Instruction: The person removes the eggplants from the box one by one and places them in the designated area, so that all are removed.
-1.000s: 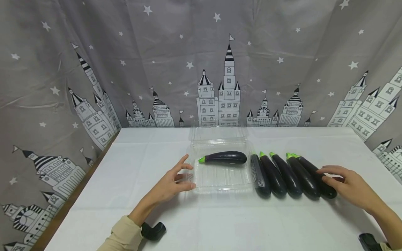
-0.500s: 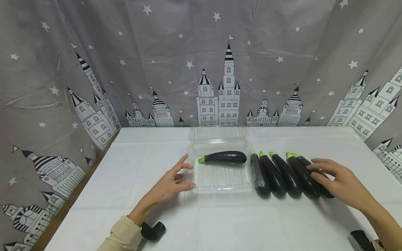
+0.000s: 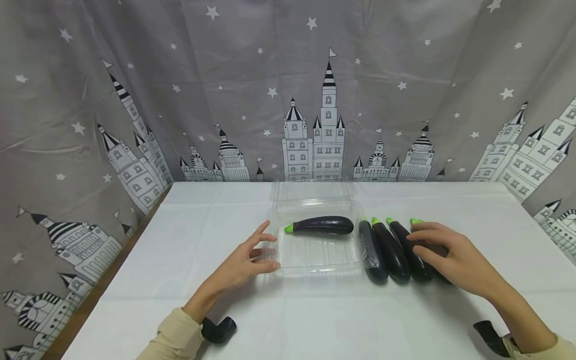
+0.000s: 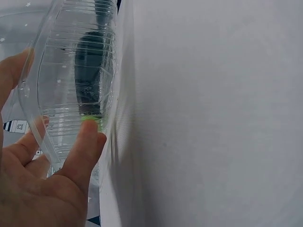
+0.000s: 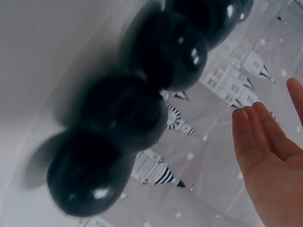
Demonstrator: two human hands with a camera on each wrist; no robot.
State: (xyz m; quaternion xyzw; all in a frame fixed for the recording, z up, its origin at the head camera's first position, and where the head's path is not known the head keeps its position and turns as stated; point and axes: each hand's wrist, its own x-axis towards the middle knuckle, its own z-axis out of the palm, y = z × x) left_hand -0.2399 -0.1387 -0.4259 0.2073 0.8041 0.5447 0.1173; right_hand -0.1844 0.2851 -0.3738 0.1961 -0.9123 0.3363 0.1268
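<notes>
Five glossy dark-purple eggplants, green-capped, lay beneath and left of the right hand [image 3: 454, 255], whose relaxed, spread fingers hovered over the rightmost eggplants [image 3: 420, 235], gripping nothing. One more eggplant [image 3: 321, 225] lay in the ribbed clear plastic clamshell container [image 3: 315, 255]; the left hand [image 3: 245, 262] touched its near-left edge with straight fingers.

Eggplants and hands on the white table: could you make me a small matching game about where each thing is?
Things:
1. left hand
2. right hand
3. lone eggplant
4. black wrist strap

Places:
A. inside the clear tray
B. over the row of eggplants
C. on the tray's left edge
D. near the left sleeve

Pairs: 1-C, 2-B, 3-A, 4-D
</notes>
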